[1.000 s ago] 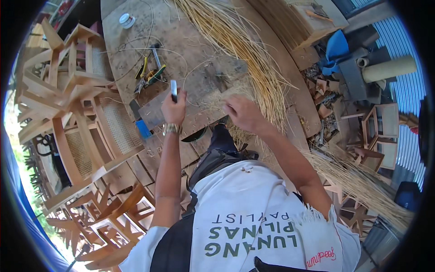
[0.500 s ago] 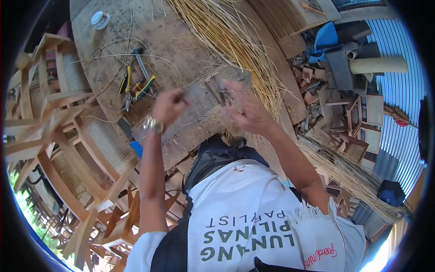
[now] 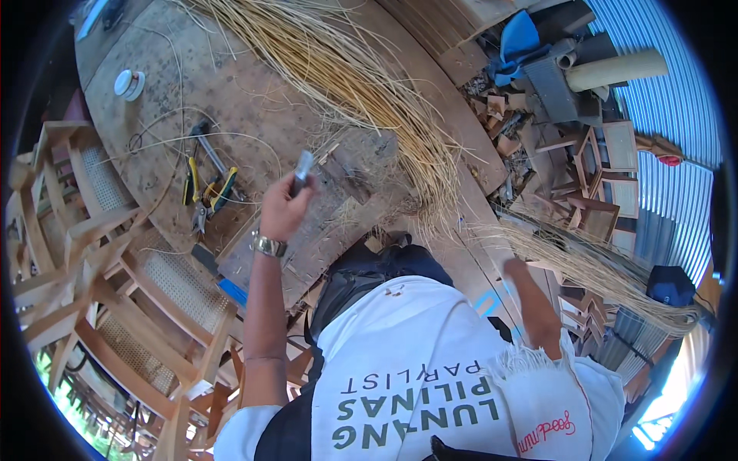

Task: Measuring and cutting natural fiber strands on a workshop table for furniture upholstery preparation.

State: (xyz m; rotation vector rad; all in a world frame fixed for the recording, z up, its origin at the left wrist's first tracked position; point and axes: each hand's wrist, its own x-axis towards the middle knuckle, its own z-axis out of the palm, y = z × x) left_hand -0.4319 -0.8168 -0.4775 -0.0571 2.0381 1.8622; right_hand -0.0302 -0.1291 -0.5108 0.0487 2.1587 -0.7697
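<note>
Over the near part of the wooden worktable [image 3: 261, 84], my left hand [image 3: 284, 211] is closed around a short-bladed knife [image 3: 301, 170] with a dark handle, its flat metal blade pointing away from me. My right hand [image 3: 516, 270] is down at the right, off the table, close to a long bundle of pale rattan strands [image 3: 573, 257]; its fingers are hidden. Just beyond the knife lies a worn board [image 3: 361, 157] with a small wooden block [image 3: 344, 178] and fibre scraps around it. A thick bundle of yellowish rattan strands [image 3: 354, 96] stretches across the table.
Left of my left hand lie a hammer [image 3: 211, 150] and yellow-handled pliers [image 3: 192, 180]. A white round container [image 3: 129, 84] stands farther off. Wooden chair frames with woven cane panels [image 3: 165, 292] crowd the left. Wood offcuts [image 3: 500, 123] lie at the right.
My right hand has left the board and swung down to the right, toward the pale strands. My left hand still holds the knife near the board. The view has shifted to the right.
</note>
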